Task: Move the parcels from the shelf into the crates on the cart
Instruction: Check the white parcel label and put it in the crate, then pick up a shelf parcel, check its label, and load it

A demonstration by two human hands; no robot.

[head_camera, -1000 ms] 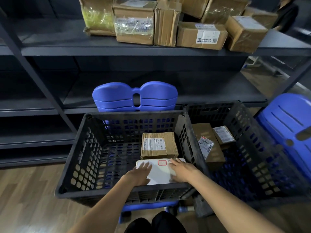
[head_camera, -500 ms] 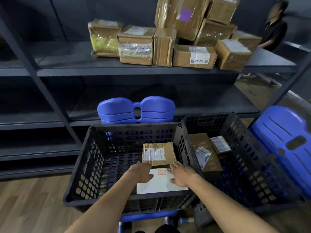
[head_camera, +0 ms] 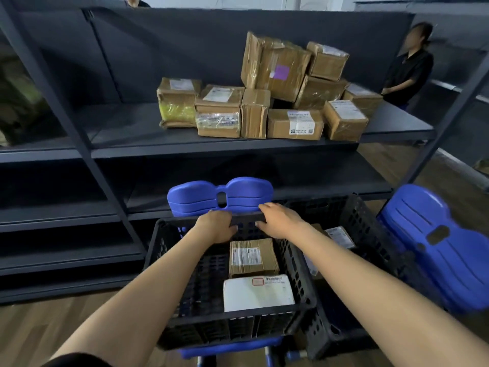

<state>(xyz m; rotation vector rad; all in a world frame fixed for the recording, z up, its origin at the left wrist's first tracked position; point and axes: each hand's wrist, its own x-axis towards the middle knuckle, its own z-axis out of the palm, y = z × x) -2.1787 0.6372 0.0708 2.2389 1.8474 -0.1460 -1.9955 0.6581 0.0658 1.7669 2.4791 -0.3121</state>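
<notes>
**Both hands empty above the crate's far rim**

Head view: the left hand (head_camera: 215, 226) and right hand (head_camera: 280, 221) hover at centre over the far rim of the black perforated plastic crate (head_camera: 164, 260). The left fingers are loosely bent and the right nearly straight, and neither hand holds anything. Toward 6 o'clock, a brown corrugated cardboard parcel (head_camera: 252, 258) and a flat white parcel (head_camera: 258, 294) lie inside. At 12 to 1 o'clock, taped brown cardboard boxes (head_camera: 291, 102) are heaped on the dark metal shelf (head_camera: 127, 128).
</notes>
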